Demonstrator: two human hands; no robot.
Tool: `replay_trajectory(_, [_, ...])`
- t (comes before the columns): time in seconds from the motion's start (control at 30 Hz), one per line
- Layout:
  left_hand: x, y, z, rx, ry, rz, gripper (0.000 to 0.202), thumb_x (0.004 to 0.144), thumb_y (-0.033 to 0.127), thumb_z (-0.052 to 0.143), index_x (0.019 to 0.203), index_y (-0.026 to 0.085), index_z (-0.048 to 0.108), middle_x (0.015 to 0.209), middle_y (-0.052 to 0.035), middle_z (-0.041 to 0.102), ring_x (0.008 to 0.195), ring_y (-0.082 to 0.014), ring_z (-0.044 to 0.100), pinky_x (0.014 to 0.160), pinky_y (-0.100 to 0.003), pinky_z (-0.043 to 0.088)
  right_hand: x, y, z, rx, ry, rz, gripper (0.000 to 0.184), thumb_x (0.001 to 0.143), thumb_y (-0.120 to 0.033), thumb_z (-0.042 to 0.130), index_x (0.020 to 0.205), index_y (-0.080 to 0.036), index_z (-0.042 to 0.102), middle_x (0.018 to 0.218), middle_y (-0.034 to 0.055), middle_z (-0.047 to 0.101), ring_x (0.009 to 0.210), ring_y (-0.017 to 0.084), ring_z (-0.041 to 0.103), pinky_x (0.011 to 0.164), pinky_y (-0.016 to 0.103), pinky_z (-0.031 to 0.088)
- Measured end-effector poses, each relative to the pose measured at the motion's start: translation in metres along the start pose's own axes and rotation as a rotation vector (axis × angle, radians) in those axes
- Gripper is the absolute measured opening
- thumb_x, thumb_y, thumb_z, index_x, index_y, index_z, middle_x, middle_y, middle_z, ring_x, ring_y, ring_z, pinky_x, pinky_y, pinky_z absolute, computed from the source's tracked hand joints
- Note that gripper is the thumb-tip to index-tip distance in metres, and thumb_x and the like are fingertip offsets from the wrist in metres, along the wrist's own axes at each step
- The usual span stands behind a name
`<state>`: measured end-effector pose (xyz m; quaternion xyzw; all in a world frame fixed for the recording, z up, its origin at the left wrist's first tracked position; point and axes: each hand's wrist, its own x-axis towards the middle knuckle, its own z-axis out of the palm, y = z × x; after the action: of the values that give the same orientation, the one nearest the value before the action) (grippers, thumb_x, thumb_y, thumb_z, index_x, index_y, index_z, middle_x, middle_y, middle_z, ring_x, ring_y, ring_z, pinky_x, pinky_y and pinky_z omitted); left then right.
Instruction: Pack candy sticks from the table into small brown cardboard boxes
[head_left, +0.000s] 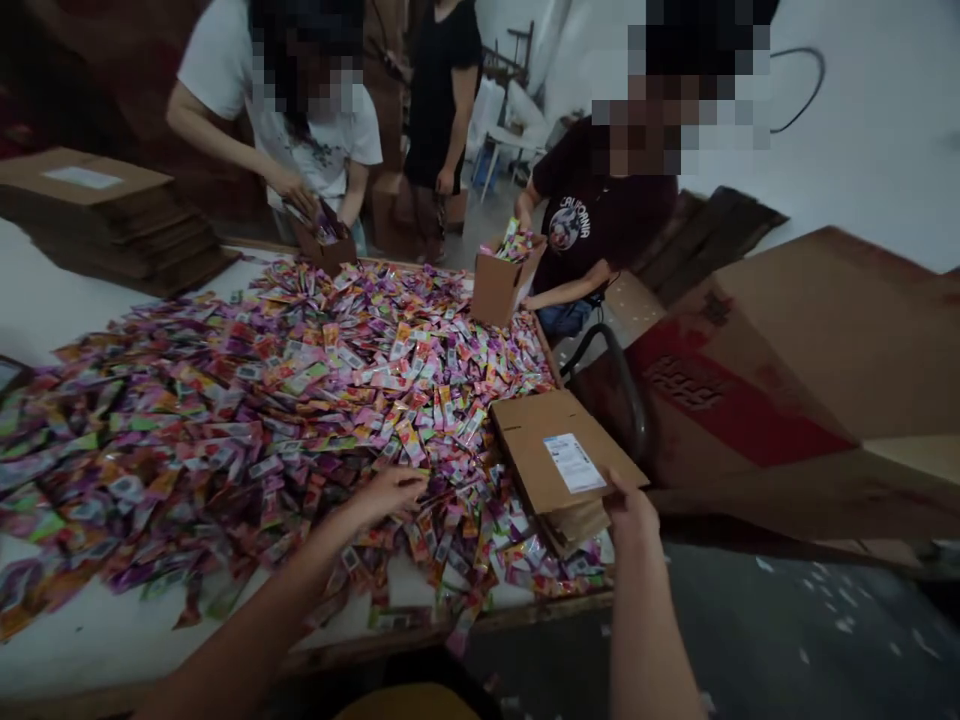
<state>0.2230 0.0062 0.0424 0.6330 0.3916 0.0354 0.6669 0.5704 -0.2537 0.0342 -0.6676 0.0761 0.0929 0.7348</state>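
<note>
My right hand point(631, 502) grips the near right corner of a flattened cardboard box point(529, 440) with a white label point(574, 463) on its top face. That box lies uppermost on a small stack of flat cardboard point(577, 525) at the table's right edge. Over the heap of small colourful sealed packets point(300, 380), my left hand point(391, 492) hovers or rests with loosely bent fingers; I make out no packet held in it. The packets reach right up to the stack's left side.
Across the table, one person fills a small box point(328, 248); another person at the right holds an open box point(495, 285) of packets. A tall stack of flat cardboard point(105, 220) stands at left. Large cartons point(787, 370) crowd the right, beside a curved metal bar point(622, 370).
</note>
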Motion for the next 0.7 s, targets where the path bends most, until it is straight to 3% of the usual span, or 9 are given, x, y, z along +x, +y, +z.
replay_trajectory(0.1, [-0.037,0.025,-0.005,-0.023,0.089,0.182,0.051,0.070,0.047,0.072,0.111,0.016,0.069,0.111,-0.0115,0.071,0.103,-0.0293,0.066,0.083,-0.036,0.053,-0.061,-0.020,-0.017,0.125,-0.049,-0.111,0.054,0.053,-0.031,0.085,0.101,-0.017,0.065,0.098,0.0035,0.070,0.088,0.019,0.066,0.081,0.032,0.056])
replay_trajectory(0.17, [-0.060,0.038,-0.006,-0.093,0.240,0.356,0.063,0.075,0.051,0.069,0.127,0.018,0.061,0.131,-0.0129,0.062,0.121,-0.0287,0.057,0.100,-0.039,0.047,-0.109,-0.031,-0.027,0.112,-0.126,-0.251,0.057,0.053,-0.032,0.086,0.104,-0.019,0.066,0.101,0.0014,0.071,0.090,0.017,0.065,0.084,0.029,0.054])
replay_trajectory(0.23, [-0.082,0.044,-0.008,-0.183,0.398,0.490,0.070,0.081,0.055,0.062,0.140,0.022,0.048,0.143,-0.0116,0.052,0.133,-0.0258,0.048,0.110,-0.039,0.038,-0.159,-0.031,-0.026,0.017,-0.245,-0.335,0.053,0.057,-0.033,0.086,0.104,-0.018,0.068,0.097,0.0029,0.072,0.088,0.018,0.066,0.082,0.029,0.054])
replay_trajectory(0.3, [-0.105,0.039,-0.016,-0.227,0.585,0.545,0.067,0.085,0.058,0.057,0.141,0.023,0.045,0.144,-0.0111,0.051,0.134,-0.0244,0.047,0.112,-0.039,0.036,-0.205,-0.019,-0.014,-0.082,-0.377,-0.342,0.046,0.060,-0.037,0.084,0.100,-0.018,0.069,0.092,0.0046,0.073,0.085,0.020,0.066,0.077,0.031,0.055])
replay_trajectory(0.43, [-0.146,-0.006,-0.055,-0.127,1.020,0.524,0.071,0.073,0.057,0.071,0.129,0.018,0.051,0.135,-0.0140,0.055,0.127,-0.0280,0.050,0.111,-0.044,0.036,-0.277,0.032,0.031,-0.232,-0.661,-0.335,0.036,0.063,-0.044,0.081,0.086,-0.018,0.070,0.083,0.0051,0.073,0.075,0.021,0.065,0.068,0.031,0.053])
replay_trajectory(0.53, [-0.167,-0.051,-0.094,-0.158,1.030,0.457,0.060,0.072,0.056,0.072,0.114,0.017,0.055,0.115,-0.0108,0.063,0.110,-0.0256,0.058,0.105,-0.044,0.041,-0.315,0.069,0.059,-0.279,-0.830,-0.305,0.036,0.066,-0.048,0.078,0.084,-0.019,0.070,0.082,0.0050,0.072,0.076,0.023,0.065,0.069,0.032,0.053])
replay_trajectory(0.6, [-0.177,-0.078,-0.112,-0.245,1.005,0.408,0.052,0.074,0.057,0.069,0.105,0.018,0.055,0.102,-0.0078,0.064,0.099,-0.0232,0.062,0.099,-0.042,0.046,-0.333,0.086,0.072,-0.244,-0.907,-0.240,0.044,0.067,-0.053,0.077,0.095,-0.020,0.070,0.091,0.0063,0.073,0.086,0.025,0.066,0.077,0.034,0.054])
replay_trajectory(0.7, [-0.191,-0.107,-0.121,-0.267,1.056,0.441,0.062,0.075,0.052,0.071,0.122,0.019,0.048,0.118,-0.0096,0.061,0.114,-0.0243,0.058,0.105,-0.041,0.042,-0.353,0.102,0.091,-0.170,-0.943,-0.122,0.056,0.072,-0.062,0.068,0.110,-0.021,0.067,0.113,0.0083,0.070,0.107,0.025,0.062,0.093,0.037,0.050])
